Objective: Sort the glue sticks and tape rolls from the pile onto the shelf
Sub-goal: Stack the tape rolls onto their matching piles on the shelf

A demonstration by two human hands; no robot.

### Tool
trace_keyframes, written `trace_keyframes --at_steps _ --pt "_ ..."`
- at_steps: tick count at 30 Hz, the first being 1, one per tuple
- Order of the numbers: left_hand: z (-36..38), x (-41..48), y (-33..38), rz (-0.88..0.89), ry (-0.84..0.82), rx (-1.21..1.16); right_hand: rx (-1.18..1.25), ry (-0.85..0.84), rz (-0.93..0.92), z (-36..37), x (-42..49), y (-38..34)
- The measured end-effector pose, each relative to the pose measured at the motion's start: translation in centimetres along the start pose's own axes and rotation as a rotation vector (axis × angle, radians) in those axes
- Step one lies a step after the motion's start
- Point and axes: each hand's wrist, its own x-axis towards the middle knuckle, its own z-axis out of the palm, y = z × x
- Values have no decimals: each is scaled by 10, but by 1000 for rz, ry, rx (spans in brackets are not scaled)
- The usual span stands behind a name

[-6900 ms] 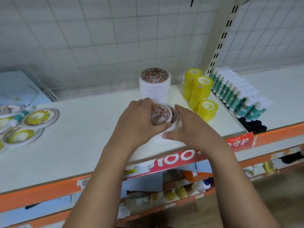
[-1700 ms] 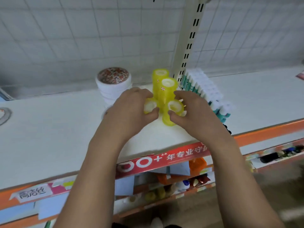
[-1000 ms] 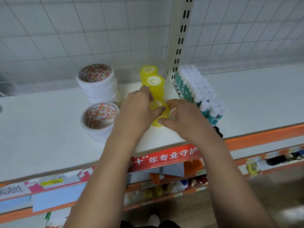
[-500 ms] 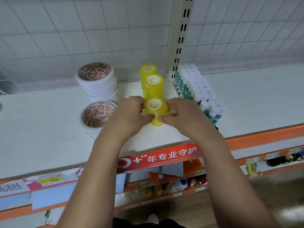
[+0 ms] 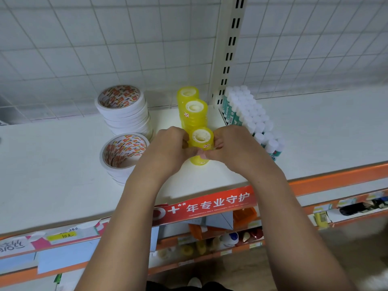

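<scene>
On the left of the shelf point(image 5: 52, 164), a tall stack of white tape rolls point(image 5: 123, 110) is standing far back, with a shorter white stack point(image 5: 123, 156) just in front of it. Right of these, the left hand point(image 5: 168, 148) is curling its fingers round the near stack of yellow tape rolls point(image 5: 202, 139) and gripping it from the left. The right hand point(image 5: 233, 145) is pinching the same stack from the right. This stack is standing on the shelf, nearest in a line with two more yellow stacks point(image 5: 196, 112) behind it. At the far right, the glue sticks point(image 5: 247, 114) are standing upright in tight rows.

The hands seem to be squaring up the near yellow stack. Pressing evenly from both sides should bring the rolls core over core. Letting go with both hands together should stop the top roll sliding. The right hand is working very near the glue sticks, so it is safer drawing back toward the person than sweeping right.
</scene>
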Motion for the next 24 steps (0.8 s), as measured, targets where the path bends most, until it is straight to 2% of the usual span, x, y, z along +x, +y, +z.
trace_keyframes --at_steps 10,18,24 --pt "5 -1 -3 -5 70 -2 92 27 16 8 -5 6" --pt "5 -9 0 29 46 -31 90 28 17 6 -7 5" --pt "7 -11 2 2 104 -63 37 77 9 12 -10 6"
